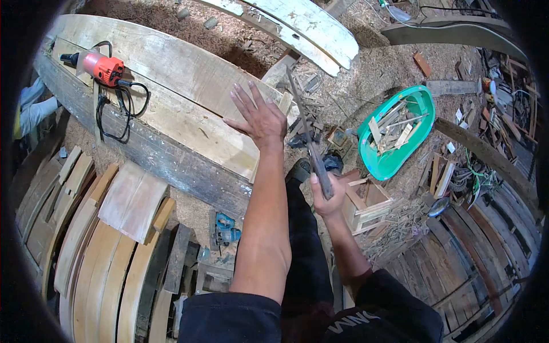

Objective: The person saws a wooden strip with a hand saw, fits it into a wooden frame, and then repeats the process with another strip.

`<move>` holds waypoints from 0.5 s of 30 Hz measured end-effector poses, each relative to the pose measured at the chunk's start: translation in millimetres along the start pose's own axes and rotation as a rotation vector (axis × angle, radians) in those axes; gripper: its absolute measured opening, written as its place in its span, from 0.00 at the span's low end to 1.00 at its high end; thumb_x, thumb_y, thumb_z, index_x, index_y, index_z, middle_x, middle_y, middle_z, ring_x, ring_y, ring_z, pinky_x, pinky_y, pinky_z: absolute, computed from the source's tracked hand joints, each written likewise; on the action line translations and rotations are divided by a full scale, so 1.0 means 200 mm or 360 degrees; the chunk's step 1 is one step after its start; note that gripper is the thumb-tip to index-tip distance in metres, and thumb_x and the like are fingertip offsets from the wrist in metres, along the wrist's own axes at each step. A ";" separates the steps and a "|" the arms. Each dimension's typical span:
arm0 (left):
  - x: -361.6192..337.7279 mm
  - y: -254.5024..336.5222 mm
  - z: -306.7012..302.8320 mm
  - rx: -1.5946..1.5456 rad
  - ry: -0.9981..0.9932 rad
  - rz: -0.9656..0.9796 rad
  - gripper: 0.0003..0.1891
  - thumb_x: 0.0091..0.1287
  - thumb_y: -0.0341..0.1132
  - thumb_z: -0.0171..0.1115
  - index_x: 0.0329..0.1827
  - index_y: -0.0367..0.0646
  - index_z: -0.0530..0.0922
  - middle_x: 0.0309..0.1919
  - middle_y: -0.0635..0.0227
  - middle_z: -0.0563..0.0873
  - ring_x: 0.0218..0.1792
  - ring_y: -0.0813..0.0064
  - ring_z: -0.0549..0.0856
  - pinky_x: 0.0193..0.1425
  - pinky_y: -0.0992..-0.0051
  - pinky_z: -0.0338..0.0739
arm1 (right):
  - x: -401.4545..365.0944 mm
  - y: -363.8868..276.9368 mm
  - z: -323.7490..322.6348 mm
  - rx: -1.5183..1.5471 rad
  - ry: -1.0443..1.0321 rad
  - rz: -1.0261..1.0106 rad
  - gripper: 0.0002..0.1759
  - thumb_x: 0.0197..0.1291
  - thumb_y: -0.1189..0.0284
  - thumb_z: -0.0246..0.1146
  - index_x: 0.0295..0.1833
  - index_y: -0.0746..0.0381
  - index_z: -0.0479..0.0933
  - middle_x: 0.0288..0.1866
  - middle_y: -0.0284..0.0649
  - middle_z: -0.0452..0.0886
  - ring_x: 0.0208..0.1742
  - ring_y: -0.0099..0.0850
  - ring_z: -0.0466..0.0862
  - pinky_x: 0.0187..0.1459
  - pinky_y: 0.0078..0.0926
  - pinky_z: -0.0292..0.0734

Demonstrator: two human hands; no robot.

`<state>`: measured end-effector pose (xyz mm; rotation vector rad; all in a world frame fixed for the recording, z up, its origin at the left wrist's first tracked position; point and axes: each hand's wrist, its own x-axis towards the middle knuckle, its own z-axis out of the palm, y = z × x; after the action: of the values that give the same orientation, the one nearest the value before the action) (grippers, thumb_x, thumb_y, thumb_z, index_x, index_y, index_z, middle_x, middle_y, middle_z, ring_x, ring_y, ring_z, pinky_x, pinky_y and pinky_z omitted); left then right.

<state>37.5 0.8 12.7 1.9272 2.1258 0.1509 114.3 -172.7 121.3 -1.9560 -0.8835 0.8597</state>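
My left hand (260, 117) lies flat with fingers spread on the end of a pale wooden board (166, 63). A second plank (177, 120) lies alongside it, with a dark gap between them. In my right hand (330, 199) is a hand saw (303, 111), its handle wrapped by my fingers. The narrow blade, seen nearly edge-on, points up and away, close beside the boards' near end. On the far end of the boards rests a red corded power tool (107, 70), its black cable looped over the edge.
A green tub (428, 134) of wood offcuts stands to the right, beside a small wooden crate (369, 208). Curved planks (108, 280) are stacked at lower left, near a blue power tool (226, 230). Another person's sleeve (37, 111) shows at far left. Shavings cover the floor.
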 end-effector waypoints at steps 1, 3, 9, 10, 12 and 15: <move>0.00 0.00 0.00 0.0021 -0.0007 -0.0005 0.33 0.75 0.44 0.48 0.83 0.50 0.56 0.85 0.59 0.46 0.85 0.57 0.43 0.75 0.25 0.31 | -0.02 0.02 0.01 0.0006 -0.0005 -0.0004 0.21 0.65 0.70 0.69 0.22 0.61 0.67 0.14 0.37 0.64 0.14 0.26 0.66 0.20 0.29 0.61; 0.02 0.00 0.00 0.0043 0.0014 0.0003 0.33 0.75 0.44 0.48 0.83 0.51 0.56 0.85 0.59 0.46 0.85 0.57 0.43 0.75 0.25 0.32 | -0.03 0.00 0.01 -0.0065 -0.0034 0.0020 0.21 0.65 0.70 0.68 0.23 0.62 0.68 0.15 0.38 0.64 0.15 0.26 0.67 0.21 0.30 0.62; 0.01 0.00 0.00 0.0006 0.0051 0.0015 0.33 0.75 0.43 0.48 0.83 0.52 0.55 0.85 0.59 0.47 0.84 0.57 0.45 0.75 0.25 0.32 | -0.11 -0.01 0.01 0.0021 0.0067 0.0125 0.20 0.66 0.68 0.68 0.24 0.62 0.71 0.15 0.33 0.62 0.17 0.21 0.64 0.21 0.28 0.60; 0.00 0.00 0.00 -0.0011 0.0056 0.0013 0.34 0.75 0.43 0.49 0.83 0.52 0.55 0.85 0.59 0.47 0.84 0.57 0.46 0.75 0.25 0.32 | -0.13 0.04 0.01 0.0013 0.0041 0.0131 0.19 0.66 0.67 0.68 0.25 0.62 0.72 0.15 0.30 0.62 0.18 0.19 0.63 0.21 0.27 0.59; 0.00 0.00 0.00 -0.0033 0.0078 0.0001 0.34 0.74 0.44 0.49 0.83 0.52 0.55 0.85 0.60 0.47 0.84 0.57 0.46 0.75 0.25 0.32 | -0.11 0.09 0.01 0.0020 0.0073 0.0093 0.19 0.66 0.67 0.68 0.25 0.62 0.73 0.15 0.30 0.63 0.19 0.18 0.63 0.21 0.27 0.60; 0.01 0.00 0.01 0.0011 0.0116 0.0013 0.35 0.73 0.44 0.50 0.84 0.53 0.54 0.85 0.60 0.47 0.85 0.58 0.46 0.75 0.25 0.31 | -0.09 0.10 0.02 0.0163 0.0110 0.0109 0.19 0.65 0.65 0.68 0.26 0.62 0.73 0.15 0.30 0.64 0.19 0.18 0.65 0.22 0.26 0.62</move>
<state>37.2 2.3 9.8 1.9630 2.1673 0.2185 108.1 -194.7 106.6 -1.9241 -0.7218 0.8548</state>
